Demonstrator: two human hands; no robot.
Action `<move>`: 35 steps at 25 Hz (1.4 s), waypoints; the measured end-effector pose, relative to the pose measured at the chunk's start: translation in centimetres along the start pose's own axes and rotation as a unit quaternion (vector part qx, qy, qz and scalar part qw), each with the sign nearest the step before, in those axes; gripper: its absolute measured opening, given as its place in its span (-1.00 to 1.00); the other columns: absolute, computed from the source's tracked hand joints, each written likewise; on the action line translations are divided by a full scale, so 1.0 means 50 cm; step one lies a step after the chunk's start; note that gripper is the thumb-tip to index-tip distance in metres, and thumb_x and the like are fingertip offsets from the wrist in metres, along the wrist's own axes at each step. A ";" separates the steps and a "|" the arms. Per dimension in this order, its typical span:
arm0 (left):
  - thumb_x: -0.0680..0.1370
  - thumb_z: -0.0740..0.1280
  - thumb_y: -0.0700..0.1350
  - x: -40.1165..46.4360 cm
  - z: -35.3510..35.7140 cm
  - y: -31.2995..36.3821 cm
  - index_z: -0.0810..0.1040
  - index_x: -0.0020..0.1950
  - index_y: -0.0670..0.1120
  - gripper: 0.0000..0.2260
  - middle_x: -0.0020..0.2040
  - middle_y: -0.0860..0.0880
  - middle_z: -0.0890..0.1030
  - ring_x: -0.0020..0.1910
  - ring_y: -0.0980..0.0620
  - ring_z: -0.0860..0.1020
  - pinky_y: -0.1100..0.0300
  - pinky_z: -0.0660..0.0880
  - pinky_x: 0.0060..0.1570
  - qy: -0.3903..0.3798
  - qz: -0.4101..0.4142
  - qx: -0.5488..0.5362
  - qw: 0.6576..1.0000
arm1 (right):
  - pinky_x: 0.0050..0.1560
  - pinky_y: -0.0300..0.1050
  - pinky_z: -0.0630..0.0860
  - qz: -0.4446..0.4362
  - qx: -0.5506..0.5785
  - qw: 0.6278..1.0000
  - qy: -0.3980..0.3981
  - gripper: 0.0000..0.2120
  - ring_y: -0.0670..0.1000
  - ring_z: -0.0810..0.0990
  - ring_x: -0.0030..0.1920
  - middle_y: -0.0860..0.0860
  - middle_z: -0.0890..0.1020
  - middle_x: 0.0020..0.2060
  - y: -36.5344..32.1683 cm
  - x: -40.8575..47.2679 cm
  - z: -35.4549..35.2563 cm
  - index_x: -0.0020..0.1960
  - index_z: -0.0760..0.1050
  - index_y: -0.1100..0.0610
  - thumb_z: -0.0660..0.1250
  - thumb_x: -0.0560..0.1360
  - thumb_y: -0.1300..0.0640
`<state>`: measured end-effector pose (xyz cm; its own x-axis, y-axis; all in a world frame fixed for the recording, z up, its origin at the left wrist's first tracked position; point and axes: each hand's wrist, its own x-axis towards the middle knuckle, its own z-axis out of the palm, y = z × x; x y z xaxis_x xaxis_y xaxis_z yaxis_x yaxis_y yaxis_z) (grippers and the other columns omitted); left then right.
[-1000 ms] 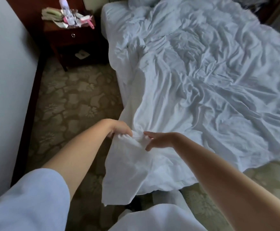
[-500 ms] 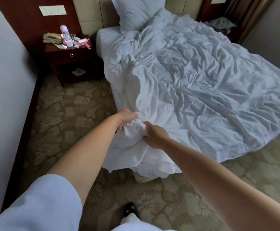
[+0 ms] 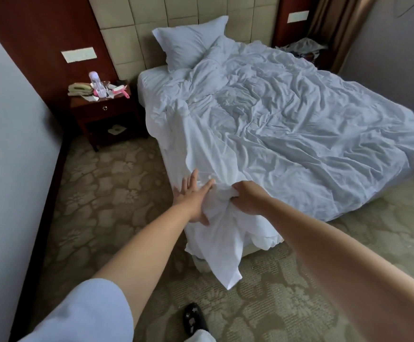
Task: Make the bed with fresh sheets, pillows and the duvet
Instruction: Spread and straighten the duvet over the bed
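Since half a second ago the left hand has let go and now lies flat, fingers straight, on the duvet at the near corner of the bed. The right hand grips a bunched fold just beside it. I think one should pull evenly toward this corner, smoothing wrinkles.

Open carpet runs along the bed's left side, but the cluttered nightstand blocks the headboard end.
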<state>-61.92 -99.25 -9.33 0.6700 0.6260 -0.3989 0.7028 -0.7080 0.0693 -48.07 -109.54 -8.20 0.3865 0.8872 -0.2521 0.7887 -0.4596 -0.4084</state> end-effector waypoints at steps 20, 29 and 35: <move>0.40 0.37 -0.25 -0.090 0.043 0.014 0.45 -0.31 -0.14 -0.87 -0.33 -0.03 0.41 -0.35 0.02 0.39 0.25 0.26 -0.45 -0.231 0.019 0.066 0.971 | -0.42 -0.34 0.46 -0.009 -0.111 0.931 -0.349 -0.71 -0.03 0.46 -0.43 0.03 0.42 -0.52 -0.025 -0.111 0.044 -0.29 0.41 0.24 0.28 0.57 0.14; 0.45 0.42 -0.23 -0.040 0.086 -0.067 0.62 -0.06 -0.20 -0.91 -0.10 -0.21 0.57 -0.11 -0.11 0.57 0.08 0.53 -0.15 -0.243 -0.005 -0.023 0.970 | 0.06 -0.46 0.38 -0.013 -0.117 0.941 -0.318 -0.57 0.03 0.48 0.19 0.10 0.49 0.21 -0.028 -0.031 0.086 0.45 0.32 0.19 0.22 0.59 0.18; 0.60 0.10 -0.29 0.059 0.079 -0.172 0.29 0.49 -0.08 -0.56 0.49 -0.07 0.28 0.42 -0.07 0.32 0.14 0.34 0.34 -0.194 0.000 -0.049 0.980 | 0.39 -0.03 0.27 0.064 -0.079 0.966 -0.239 -0.42 0.11 0.27 0.44 0.09 0.23 0.48 -0.074 0.094 0.106 0.54 0.10 -0.01 0.12 0.57 0.27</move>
<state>-66.94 -92.61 -14.70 0.5420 0.4416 -0.7150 0.7350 -0.6616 0.1485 -51.71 -103.90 -12.51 0.2496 0.6862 -0.6832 0.8270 -0.5181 -0.2183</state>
